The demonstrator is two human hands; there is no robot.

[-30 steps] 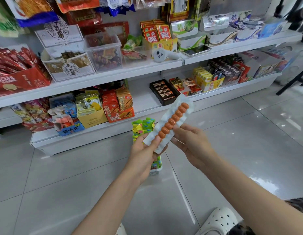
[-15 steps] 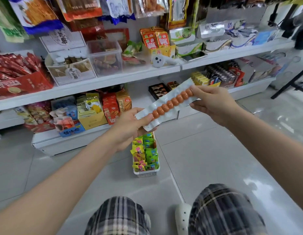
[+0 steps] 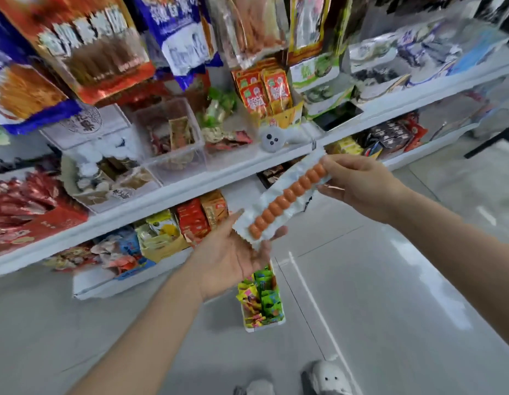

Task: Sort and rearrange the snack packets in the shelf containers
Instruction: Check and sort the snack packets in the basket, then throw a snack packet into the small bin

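Note:
A long white packet with a row of orange sausage balls (image 3: pixel 287 198) slants in front of the shelves. My right hand (image 3: pixel 358 183) pinches its upper end. My left hand (image 3: pixel 233 252) lies palm up under its lower end, fingers fairly straight, the packet resting on them. Below the hands, a small white basket (image 3: pixel 247 327) of green and yellow snack packets stands on the floor.
White shelves (image 3: pixel 167 192) hold clear bins (image 3: pixel 173 143), red and yellow snack boxes and a white gadget (image 3: pixel 271 139). Large snack bags (image 3: pixel 85 47) hang above. The grey tiled floor (image 3: pixel 390 295) stretches to the right; my slippers (image 3: pixel 327 377) show at the bottom.
The view has risen closer to the shelves. The packet moved up with both hands; my left hand has loosened from gripping its lower end to lying open beneath it.

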